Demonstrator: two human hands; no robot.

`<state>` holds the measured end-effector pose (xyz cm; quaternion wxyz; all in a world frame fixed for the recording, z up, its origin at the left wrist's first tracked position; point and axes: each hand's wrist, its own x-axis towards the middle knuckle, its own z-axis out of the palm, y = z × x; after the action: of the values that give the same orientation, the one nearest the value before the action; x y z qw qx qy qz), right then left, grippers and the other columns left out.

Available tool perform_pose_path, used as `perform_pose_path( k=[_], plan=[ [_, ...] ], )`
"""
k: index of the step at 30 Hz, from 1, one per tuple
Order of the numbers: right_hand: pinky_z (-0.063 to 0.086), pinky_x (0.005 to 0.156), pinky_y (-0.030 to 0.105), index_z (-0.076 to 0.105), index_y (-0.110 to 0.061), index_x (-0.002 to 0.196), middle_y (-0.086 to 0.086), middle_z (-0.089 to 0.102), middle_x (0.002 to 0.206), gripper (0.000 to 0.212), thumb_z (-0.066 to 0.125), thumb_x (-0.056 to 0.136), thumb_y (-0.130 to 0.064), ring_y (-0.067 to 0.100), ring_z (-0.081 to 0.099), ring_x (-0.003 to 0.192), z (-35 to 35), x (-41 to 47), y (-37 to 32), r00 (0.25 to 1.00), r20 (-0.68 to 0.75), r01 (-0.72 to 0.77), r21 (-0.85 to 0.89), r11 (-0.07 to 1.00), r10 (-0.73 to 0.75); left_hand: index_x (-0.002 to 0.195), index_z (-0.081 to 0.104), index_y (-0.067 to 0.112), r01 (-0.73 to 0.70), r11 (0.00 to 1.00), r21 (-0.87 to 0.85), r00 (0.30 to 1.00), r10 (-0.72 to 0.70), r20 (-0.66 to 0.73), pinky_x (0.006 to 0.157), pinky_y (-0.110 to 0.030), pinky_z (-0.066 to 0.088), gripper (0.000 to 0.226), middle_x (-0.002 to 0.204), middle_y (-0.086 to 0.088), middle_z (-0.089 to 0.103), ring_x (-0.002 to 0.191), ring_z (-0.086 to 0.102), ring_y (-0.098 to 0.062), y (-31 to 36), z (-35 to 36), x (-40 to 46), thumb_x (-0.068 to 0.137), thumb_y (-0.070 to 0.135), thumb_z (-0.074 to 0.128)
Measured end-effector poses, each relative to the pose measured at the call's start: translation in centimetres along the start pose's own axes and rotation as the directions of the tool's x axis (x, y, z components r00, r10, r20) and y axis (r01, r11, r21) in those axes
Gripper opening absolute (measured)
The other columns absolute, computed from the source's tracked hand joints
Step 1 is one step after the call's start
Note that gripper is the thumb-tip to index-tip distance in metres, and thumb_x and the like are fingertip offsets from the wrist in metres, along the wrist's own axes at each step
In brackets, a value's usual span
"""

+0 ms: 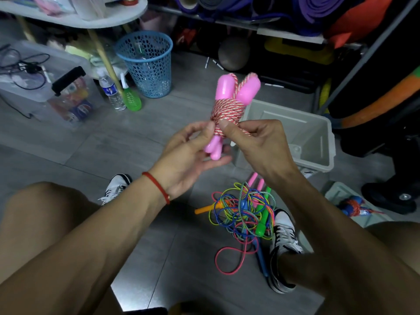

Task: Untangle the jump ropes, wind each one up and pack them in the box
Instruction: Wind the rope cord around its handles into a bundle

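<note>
A pink-handled jump rope (229, 105), its red-and-white cord wound tightly round both handles, is held up in front of me. My left hand (188, 155) holds the lower handle ends, thumb on the coil. My right hand (256, 142) pinches the loose cord end against the coil. Behind them stands the open grey box (318, 142). On the floor between my feet lies a tangle of coloured jump ropes (245, 212) with orange, green, pink and blue handles. A wound blue rope bundle (354, 206) lies on a grey lid at the right.
A blue mesh basket (147, 64), a water bottle (111, 92) and a green spray bottle (130, 98) stand at the back left beside a clear storage bin (56, 87). Shelves with rolled mats fill the back. My shoes (284, 246) flank the tangle.
</note>
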<state>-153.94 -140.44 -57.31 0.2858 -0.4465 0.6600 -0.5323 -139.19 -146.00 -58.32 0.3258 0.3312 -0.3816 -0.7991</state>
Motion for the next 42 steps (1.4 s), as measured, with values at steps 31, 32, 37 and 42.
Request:
perform_pose_path(
  k=[31,32,37,42],
  plan=[
    [0.029,0.044,0.028,0.071,-0.007,0.067,-0.001,0.042,0.047,0.061,0.068,0.08,-0.066,0.009,0.036,0.043,1.6,-0.7,-0.3,0.97,-0.051,-0.24,-0.346,0.907,0.237,0.111,0.062,0.026,-0.318,0.364,0.875,0.751,0.66,-0.001,0.074,-0.038,0.056,0.037,0.093,0.004,0.071,0.084,0.068,-0.02,-2.3,-0.1,1.1,0.077,0.018,0.073],
    [0.027,0.045,0.029,0.065,-0.006,0.061,-0.003,0.04,0.045,0.065,0.069,0.076,-0.069,0.01,0.034,0.043,1.6,-0.7,-0.2,0.966,-0.063,-0.256,-0.32,0.912,0.25,0.109,0.061,0.025,-0.328,0.37,0.869,0.747,0.664,-0.001,0.073,-0.038,0.055,0.036,0.094,0.004,0.07,0.084,0.067,-0.021,-2.4,0.0,1.1,0.076,0.017,0.073],
    [0.034,0.053,0.03,0.077,-0.007,0.076,0.014,0.064,0.061,0.066,0.075,0.065,-0.072,0.009,0.041,0.05,2.0,-0.7,-0.1,0.974,-0.062,-0.227,-0.153,0.962,0.22,0.111,0.06,0.01,-0.402,0.244,0.883,0.687,0.718,0.114,0.073,-0.021,0.041,0.039,0.103,-0.005,0.063,0.092,0.058,-0.016,-2.5,0.7,1.0,0.074,0.009,0.075],
    [0.019,0.042,0.021,0.076,0.001,0.077,0.0,0.04,0.043,0.047,0.074,0.086,-0.046,0.007,0.023,0.042,-0.9,0.3,-1.1,0.984,0.069,-0.163,-0.037,0.986,0.165,0.127,0.058,0.017,-0.473,0.609,0.637,0.844,0.52,0.129,0.082,-0.035,0.057,0.045,0.107,-0.007,0.062,0.092,0.064,-0.017,-1.0,0.6,0.7,0.084,0.013,0.071]
  ],
)
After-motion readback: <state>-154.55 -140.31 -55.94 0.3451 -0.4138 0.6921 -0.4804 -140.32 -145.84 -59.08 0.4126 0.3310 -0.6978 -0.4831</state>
